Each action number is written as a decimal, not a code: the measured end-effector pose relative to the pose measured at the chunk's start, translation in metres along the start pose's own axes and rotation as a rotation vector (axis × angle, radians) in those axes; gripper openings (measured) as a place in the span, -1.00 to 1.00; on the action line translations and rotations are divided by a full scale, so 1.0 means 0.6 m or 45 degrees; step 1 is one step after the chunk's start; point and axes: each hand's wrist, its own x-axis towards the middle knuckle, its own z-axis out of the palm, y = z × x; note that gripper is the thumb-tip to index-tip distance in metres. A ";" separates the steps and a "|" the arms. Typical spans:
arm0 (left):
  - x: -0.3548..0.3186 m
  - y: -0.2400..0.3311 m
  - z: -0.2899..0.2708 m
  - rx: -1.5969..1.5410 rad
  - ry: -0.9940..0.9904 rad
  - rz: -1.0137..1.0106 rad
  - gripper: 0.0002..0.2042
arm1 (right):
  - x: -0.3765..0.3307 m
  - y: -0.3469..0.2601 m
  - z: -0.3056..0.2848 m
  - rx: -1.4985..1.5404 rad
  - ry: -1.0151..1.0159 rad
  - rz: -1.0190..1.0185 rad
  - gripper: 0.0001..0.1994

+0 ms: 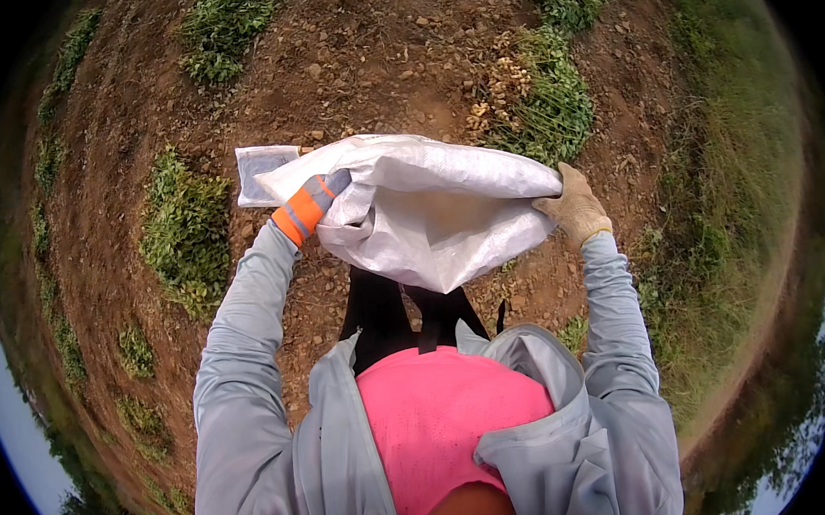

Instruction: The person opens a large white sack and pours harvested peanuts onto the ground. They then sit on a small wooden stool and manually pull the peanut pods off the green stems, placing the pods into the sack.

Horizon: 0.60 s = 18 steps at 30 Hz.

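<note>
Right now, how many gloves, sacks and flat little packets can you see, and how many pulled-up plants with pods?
Gloves: 2, left hand and right hand
White sack: 1
Flat packet: 1
Uprooted plant with pods: 1
Total: 5

A large white woven plastic sack [428, 209] hangs in the air above bare brown soil, its mouth stretched wide open and held at both ends. Its crumpled body sags to a point below, and a flat corner sticks out leftward.
</note>
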 end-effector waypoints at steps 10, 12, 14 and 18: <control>0.105 0.099 -0.100 0.305 -0.075 -0.318 -0.41 | 0.095 -0.219 -0.008 0.048 -0.050 -0.519 -0.70; 0.105 0.119 -0.114 1.330 0.449 0.093 -0.39 | 0.116 -0.244 -0.015 -0.010 -0.051 -0.447 -0.76; 0.111 0.165 -0.092 1.374 0.302 0.760 -0.17 | 0.127 -0.267 -0.023 -0.092 -0.164 -0.306 -0.74; 0.101 0.114 0.000 1.612 -0.465 0.646 -0.17 | 0.151 -0.309 -0.017 0.015 -0.049 -0.397 -0.76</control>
